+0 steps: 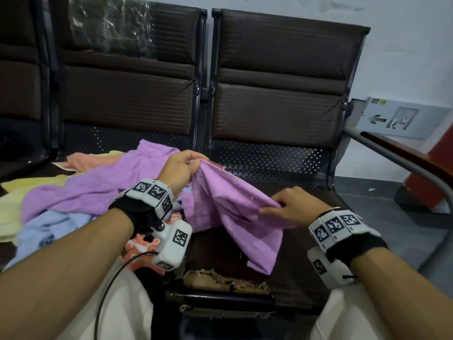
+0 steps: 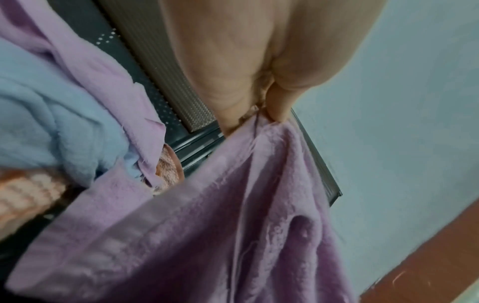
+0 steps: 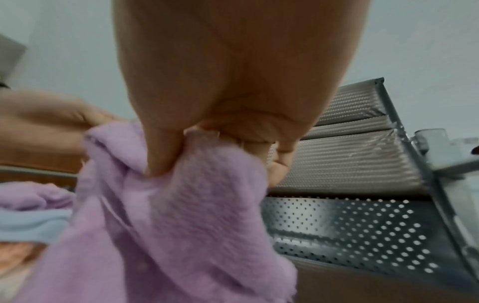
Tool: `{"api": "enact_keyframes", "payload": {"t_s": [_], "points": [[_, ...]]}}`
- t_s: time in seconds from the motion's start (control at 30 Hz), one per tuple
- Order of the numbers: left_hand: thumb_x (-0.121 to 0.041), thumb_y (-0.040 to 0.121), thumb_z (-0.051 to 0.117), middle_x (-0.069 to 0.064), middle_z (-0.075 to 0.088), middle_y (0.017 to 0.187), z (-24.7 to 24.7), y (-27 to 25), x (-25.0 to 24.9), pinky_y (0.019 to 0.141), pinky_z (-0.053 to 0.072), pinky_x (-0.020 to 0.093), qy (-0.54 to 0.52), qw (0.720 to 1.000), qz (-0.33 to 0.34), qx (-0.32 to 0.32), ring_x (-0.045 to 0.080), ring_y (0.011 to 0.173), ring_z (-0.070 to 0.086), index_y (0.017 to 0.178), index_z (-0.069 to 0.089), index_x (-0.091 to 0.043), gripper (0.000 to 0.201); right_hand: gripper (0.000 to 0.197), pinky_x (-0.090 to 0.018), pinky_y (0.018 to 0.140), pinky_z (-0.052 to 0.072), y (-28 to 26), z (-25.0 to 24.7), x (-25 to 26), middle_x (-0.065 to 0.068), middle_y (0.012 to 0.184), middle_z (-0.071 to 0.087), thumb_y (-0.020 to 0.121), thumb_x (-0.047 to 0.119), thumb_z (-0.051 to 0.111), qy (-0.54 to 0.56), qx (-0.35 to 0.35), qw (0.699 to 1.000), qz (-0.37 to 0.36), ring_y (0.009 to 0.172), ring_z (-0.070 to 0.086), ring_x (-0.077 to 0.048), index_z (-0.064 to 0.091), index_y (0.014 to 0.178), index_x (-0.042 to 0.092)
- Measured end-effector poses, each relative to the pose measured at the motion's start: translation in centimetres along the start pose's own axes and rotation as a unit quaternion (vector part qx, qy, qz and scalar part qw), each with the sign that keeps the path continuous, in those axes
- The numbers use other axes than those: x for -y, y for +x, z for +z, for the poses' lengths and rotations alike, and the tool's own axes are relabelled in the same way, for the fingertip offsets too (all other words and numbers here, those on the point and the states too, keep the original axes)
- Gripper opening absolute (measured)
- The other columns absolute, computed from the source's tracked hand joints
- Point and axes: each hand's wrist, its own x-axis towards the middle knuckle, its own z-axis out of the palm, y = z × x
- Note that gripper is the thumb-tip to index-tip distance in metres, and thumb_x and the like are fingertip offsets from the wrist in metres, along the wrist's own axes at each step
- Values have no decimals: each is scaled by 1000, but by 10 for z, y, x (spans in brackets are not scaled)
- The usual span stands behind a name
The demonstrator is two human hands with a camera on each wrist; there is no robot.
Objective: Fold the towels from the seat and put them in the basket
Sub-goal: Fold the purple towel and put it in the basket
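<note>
While blur softens both wrist views:
Pile (image 1: 61, 200): other towels heaped on left seat, partly covered.
Left hand (image 1: 180, 171): pinches purple towel (image 1: 228, 209) corner.
Right hand (image 1: 295, 206): pinches its lower edge, over the brown seat (image 1: 301, 263).

Brown padded chairs (image 1: 282, 94) vs pale wall (image 1: 404, 57), grey floor (image 1: 382, 207).

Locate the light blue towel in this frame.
In the head view, the light blue towel lies low on the left in the pile on the seat, under the purple cloth and beside the left forearm.
</note>
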Motion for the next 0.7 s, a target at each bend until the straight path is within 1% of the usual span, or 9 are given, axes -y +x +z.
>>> {"api": "enact_keyframes", "payload": {"t_s": [0.03, 0.1, 0.17, 0.23, 0.37, 0.4, 0.5, 0.6, 0.7], "points": [[6, 94, 40, -10, 62, 53, 0, 0, -2, 48, 41, 11, -32, 999, -14, -7, -2, 48, 52, 79, 61, -12, 31, 53, -29, 59, 40, -3, 1, -6, 6, 57, 53, 82, 67, 50, -32, 20, 999, 26, 55, 49, -10, 54, 61, 19], [9, 91, 40, -3, 63, 62, -2, -1, -5, 55, 44, 15, -90, 995, -37, -21, 6, 59, 56, 78, 59, -9, 30, 59, -30, 69, 45, -8, 2, -14, 4, 71, 60, 77, 79, 40, -99, 58, 990, 80, 69, 56, -18, 55, 69, 22], [10, 86, 39, 4, 61, 71, -6, 1, -7, 58, 43, 19, -95, 994, -44, -41, 12, 67, 53, 75, 59, -10, 30, 60, -33, 79, 48, -12, 0, -19, -2, 92, 65, 76, 83, 33, -123, 87, 980, 128, 83, 60, -22, 56, 87, 28], [9, 83, 37, 4, 60, 77, -7, 2, -5, 60, 43, 17, -40, 997, -25, -61, 11, 72, 52, 72, 59, -12, 32, 61, -36, 86, 49, -16, -3, -20, -9, 107, 65, 82, 75, 36, -95, 81, 979, 161, 93, 62, -25, 49, 116, 25], [5, 85, 33, -6, 60, 79, -9, 4, -1, 74, 42, 12, 66, 995, 33, -72, -1, 78, 51, 70, 59, -18, 38, 62, -45, 88, 52, -20, -8, -18, -15, 114, 63, 88, 46, 59, -50, 22, 979, 197, 95, 63, -31, 30, 140, 29], [4, 87, 32, -7, 60, 81, -10, 5, 0, 77, 41, 13, 80, 994, 37, -68, -1, 80, 51, 72, 59, -19, 38, 57, -46, 86, 53, -21, -9, -17, -13, 115, 63, 88, 41, 61, -34, 23, 978, 206, 90, 63, -29, 39, 138, 29], [3, 89, 31, -1, 60, 94, -14, 6, 4, 86, 37, 18, 115, 992, 29, -53, 7, 93, 51, 83, 60, -13, 34, 27, -38, 80, 55, -21, -13, -16, -4, 104, 66, 84, 31, 69, 3, 25, 976, 214, 81, 58, -18, 69, 108, 21], [2, 90, 32, 5, 60, 106, -18, 7, 6, 99, 33, 23, 133, 991, 15, -31, 12, 106, 49, 86, 60, -11, 31, 18, -31, 80, 48, -20, -13, -17, 5, 97, 55, 74, 30, 79, -19, -30, 980, 195, 93, 56, -13, 74, 88, 21], [-2, 91, 36, 7, 62, 111, -20, 7, 6, 105, 32, 26, 130, 992, 7, -2, 13, 111, 51, 85, 63, -12, 29, 22, -29, 88, 44, -18, -10, -17, 6, 103, 47, 68, 32, 82, -50, -35, 983, 173, 102, 45, -10, 72, 84, 21]]}}
